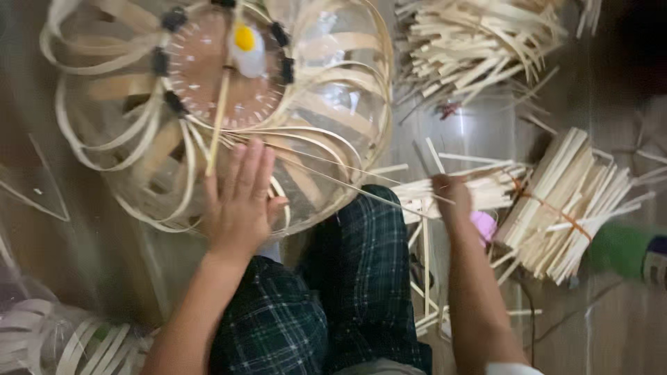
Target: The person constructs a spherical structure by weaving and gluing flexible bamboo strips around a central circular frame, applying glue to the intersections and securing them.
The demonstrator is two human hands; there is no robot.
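My left hand (240, 198) lies flat, fingers spread, on the near rim of a round frame of bent bamboo strips (333, 118) that rests against my knee. A brown disc (208, 69) with black clips sits at the frame's centre, and a thin stick (219, 125) runs down from it. My right hand (450, 194) reaches out to the right and is closed on thin bamboo slivers (479, 184) in a loose pile on the floor. My legs in dark plaid trousers (347, 278) fill the lower middle.
A tied bundle of flat bamboo sticks (563, 208) lies at the right, with a green object (622, 250) beside it. More loose sticks (472, 42) are heaped at the top right. Coiled bamboo strips (76, 340) sit at the bottom left. A pink item (484, 226) lies by my right wrist.
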